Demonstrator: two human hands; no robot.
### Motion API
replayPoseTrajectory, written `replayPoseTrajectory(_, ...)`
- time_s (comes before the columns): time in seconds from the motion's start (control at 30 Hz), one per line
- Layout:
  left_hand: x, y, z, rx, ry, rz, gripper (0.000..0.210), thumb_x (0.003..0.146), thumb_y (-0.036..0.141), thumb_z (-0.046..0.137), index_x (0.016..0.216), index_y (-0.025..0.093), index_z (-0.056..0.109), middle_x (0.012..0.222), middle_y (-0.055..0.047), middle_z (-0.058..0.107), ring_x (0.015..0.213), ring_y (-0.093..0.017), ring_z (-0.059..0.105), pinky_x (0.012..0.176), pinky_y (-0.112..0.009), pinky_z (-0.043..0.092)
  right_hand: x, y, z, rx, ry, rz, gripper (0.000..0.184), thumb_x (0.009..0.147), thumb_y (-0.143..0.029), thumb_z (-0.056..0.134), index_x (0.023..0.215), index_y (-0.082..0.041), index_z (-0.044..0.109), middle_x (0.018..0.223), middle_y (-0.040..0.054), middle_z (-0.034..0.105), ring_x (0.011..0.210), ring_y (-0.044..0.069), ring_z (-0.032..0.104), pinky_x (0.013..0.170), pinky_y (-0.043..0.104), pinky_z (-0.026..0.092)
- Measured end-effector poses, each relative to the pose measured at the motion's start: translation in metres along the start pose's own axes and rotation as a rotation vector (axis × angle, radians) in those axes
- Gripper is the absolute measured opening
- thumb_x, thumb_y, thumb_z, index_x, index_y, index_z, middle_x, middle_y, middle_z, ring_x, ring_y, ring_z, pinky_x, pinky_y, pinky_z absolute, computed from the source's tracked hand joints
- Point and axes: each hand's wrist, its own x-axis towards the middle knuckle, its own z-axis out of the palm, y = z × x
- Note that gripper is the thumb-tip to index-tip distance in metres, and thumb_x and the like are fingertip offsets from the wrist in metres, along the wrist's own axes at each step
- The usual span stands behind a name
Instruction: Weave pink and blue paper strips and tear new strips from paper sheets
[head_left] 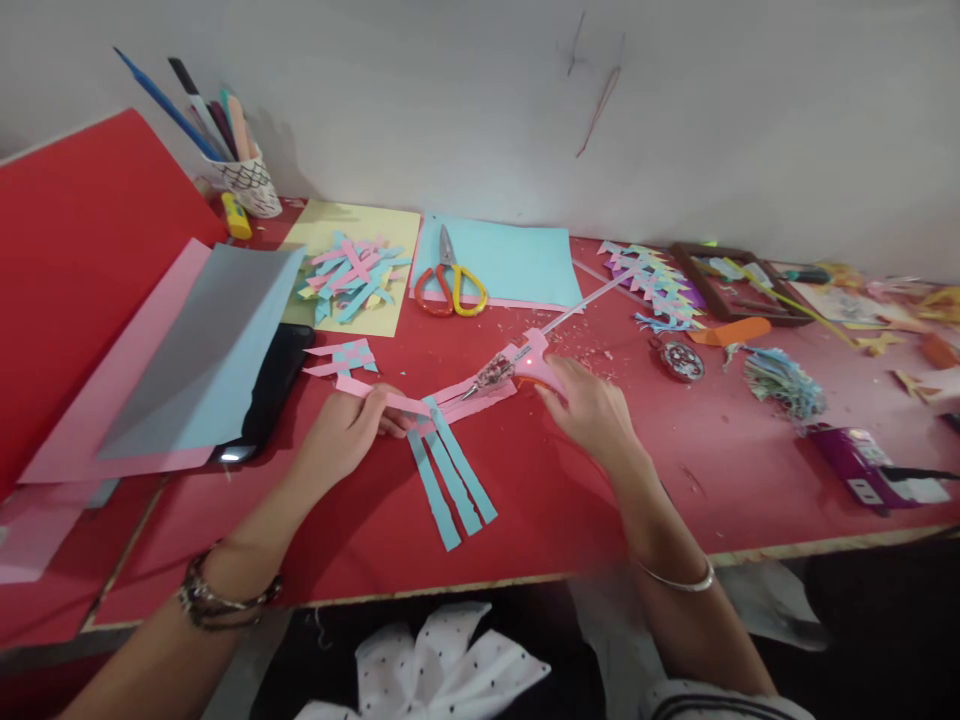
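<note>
My left hand [358, 425] pinches a pink paper strip [406, 402], lifting it over the blue paper strips [455, 480]. The blue strips fan toward the table's front edge, and more pink strips [491, 397] lie to their right, partly under the nozzle. In my right hand [589, 405] is a pink hot glue gun [536, 360] with a small light glowing on its side. Its metal tip points left and down, close to the strips; whether it touches them I cannot tell. A clear glue stick [585, 303] juts from its back. A small pink and blue woven paper piece [349, 355] lies beyond my left hand.
Scissors [448, 280] rest on blue sheets [517, 260] at the back, beside loose paper strips [356, 270]. Paper sheets [217, 350] overlap a black device [277, 390] at left, near a pen cup [251, 185]. A purple socket box [859, 465], wooden frame [750, 310] and scraps sit right.
</note>
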Motion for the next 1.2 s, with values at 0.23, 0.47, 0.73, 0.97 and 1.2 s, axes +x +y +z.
replayPoseTrajectory(0.23,-0.001,0.003,0.0,0.01,0.0,-0.004,0.041,0.074,0.04,0.032,0.077,0.014,0.064,0.065,-0.006,0.068,0.054,-0.017,0.062,0.057,-0.025,0.052,-0.001,0.009,-0.004,-0.043,0.025,0.03,0.032,0.081,-0.03,0.04,0.108,-0.021,0.054,0.103,0.0075,0.062,0.08,0.021,0.059,0.055,0.026,0.042)
replayPoseTrajectory(0.47,-0.001,0.001,0.0,-0.01,-0.009,0.0,0.04,0.076,0.038,0.032,0.079,0.013,0.064,0.067,-0.006,0.068,0.054,-0.016,0.062,0.058,-0.025,0.051,-0.002,0.017,-0.007,-0.024,0.035,0.086,0.032,0.08,-0.028,0.041,0.108,-0.021,0.054,0.106,0.007,0.062,0.083,0.022,0.06,0.059,0.029,0.044)
replayPoseTrajectory(0.73,-0.001,0.003,0.0,-0.005,-0.002,-0.016,0.039,0.075,0.035,0.032,0.078,0.014,0.064,0.066,-0.006,0.068,0.054,-0.015,0.062,0.056,-0.023,0.05,-0.003,0.028,-0.008,-0.034,0.076,0.094,0.033,0.081,-0.028,0.039,0.109,-0.021,0.054,0.106,0.0077,0.062,0.087,0.023,0.059,0.063,0.032,0.045)
replayPoseTrajectory(0.97,-0.001,0.003,0.0,-0.003,-0.001,-0.011,0.038,0.075,0.036,0.033,0.078,0.015,0.064,0.065,-0.006,0.068,0.054,-0.016,0.062,0.056,-0.024,0.05,-0.003,0.036,-0.008,-0.068,0.093,0.11,0.033,0.081,-0.029,0.038,0.109,-0.02,0.053,0.1,0.0081,0.063,0.081,0.023,0.06,0.06,0.031,0.044)
replayPoseTrajectory(1.2,-0.001,0.002,0.0,0.0,-0.008,-0.004,0.039,0.074,0.037,0.032,0.078,0.014,0.064,0.066,-0.006,0.068,0.053,-0.016,0.062,0.055,-0.024,0.051,-0.002,0.029,-0.003,0.006,0.111,0.108,0.048,0.074,-0.045,0.049,0.112,-0.016,0.05,0.105,0.0105,0.061,0.091,0.025,0.057,0.065,0.033,0.046)
